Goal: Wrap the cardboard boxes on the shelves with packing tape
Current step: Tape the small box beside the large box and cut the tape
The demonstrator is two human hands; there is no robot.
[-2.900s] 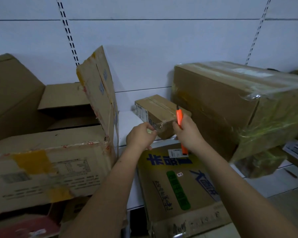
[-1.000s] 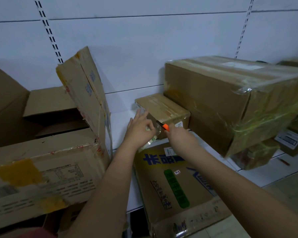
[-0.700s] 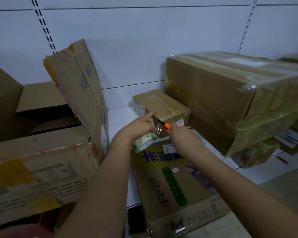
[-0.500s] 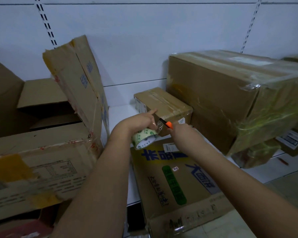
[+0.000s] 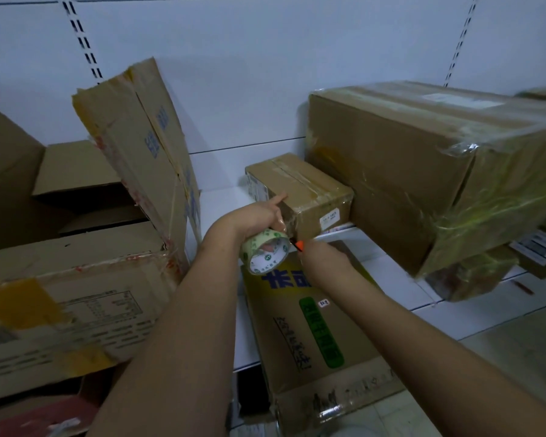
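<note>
Most of the orange cutter (image 5: 299, 246) is buried inside the right hand (image 5: 323, 261), which is curled round it; only its tip pokes out toward the left hand (image 5: 254, 217), touching the clear strip stretched off the tape roll (image 5: 266, 254). The left hand grips that roll from above, its forefinger straight and resting on the near top edge of the small box (image 5: 300, 192) just beyond it. The roll's open core faces the camera and slightly down; its printed inner ring is too blurred to read. The small box lies on the white shelf (image 5: 216, 209) with its long axis running away and to the left, a white label on its near end too small to read. Below both hands a printed box (image 5: 316, 323) shows blue characters partly covered by the wrists and a green band of unreadable text. Right of the right hand sits a big film-wrapped box (image 5: 416, 171), cut off at the frame edge.
</note>
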